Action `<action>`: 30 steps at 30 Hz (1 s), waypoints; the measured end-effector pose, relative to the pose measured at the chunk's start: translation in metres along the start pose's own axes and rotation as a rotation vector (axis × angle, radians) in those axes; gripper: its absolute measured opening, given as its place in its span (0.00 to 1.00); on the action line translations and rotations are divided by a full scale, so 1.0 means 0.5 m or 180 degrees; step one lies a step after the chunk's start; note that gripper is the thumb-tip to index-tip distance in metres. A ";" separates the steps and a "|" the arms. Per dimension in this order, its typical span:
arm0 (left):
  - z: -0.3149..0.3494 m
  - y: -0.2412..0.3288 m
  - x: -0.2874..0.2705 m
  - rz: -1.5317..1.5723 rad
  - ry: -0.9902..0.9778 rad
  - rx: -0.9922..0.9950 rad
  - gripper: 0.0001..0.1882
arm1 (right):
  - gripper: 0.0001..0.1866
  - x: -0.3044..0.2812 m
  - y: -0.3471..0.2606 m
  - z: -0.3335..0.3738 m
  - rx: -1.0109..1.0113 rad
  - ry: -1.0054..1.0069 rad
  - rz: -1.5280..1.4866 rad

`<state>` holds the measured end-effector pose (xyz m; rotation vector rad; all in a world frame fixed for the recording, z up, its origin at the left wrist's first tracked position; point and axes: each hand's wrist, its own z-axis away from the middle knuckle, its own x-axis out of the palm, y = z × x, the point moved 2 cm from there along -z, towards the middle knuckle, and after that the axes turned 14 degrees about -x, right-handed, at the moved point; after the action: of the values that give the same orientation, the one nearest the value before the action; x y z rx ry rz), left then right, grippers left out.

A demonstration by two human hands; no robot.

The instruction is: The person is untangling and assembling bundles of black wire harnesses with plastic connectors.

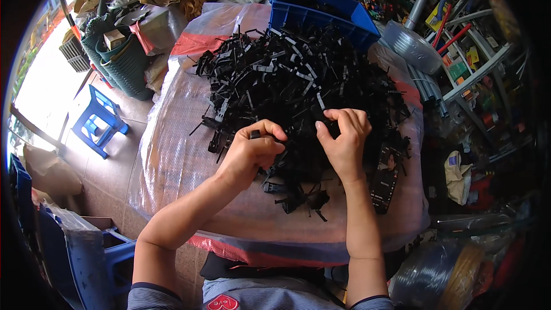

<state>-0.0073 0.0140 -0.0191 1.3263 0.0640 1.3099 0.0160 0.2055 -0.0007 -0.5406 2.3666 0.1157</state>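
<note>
A large heap of small black plastic parts [287, 80] with thin stems, some bearing pale grey strips, covers the middle of the sheeted table. My left hand [249, 152] is closed at the heap's near edge; a black plastic part shows between its curled fingers, its shape mostly hidden. To its right, my right hand [346, 138] hovers over the heap with thumb and forefinger apart and nothing visible between them. Several loose black parts [304, 200] lie just in front of the hands. Beside my right wrist lies a phone [383, 181] with its screen lit.
A blue plastic bin [359, 23] stands at the table's far edge, against the heap. Translucent woven sheeting [172, 161] drapes over the table. A blue stool [100, 120] and a green basket [123, 63] stand at left. Metal racks [479, 72] and a clear reel [412, 46] crowd the right.
</note>
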 end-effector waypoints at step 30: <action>0.009 -0.018 0.034 -0.0964 0.0146 0.0235 0.15 | 0.11 -0.037 -0.081 0.021 0.0977 0.0607 -0.3052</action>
<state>0.0078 0.0256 -0.0133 1.2915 0.3354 1.0879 0.0518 0.1774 0.0061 -1.4904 1.9881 -0.7377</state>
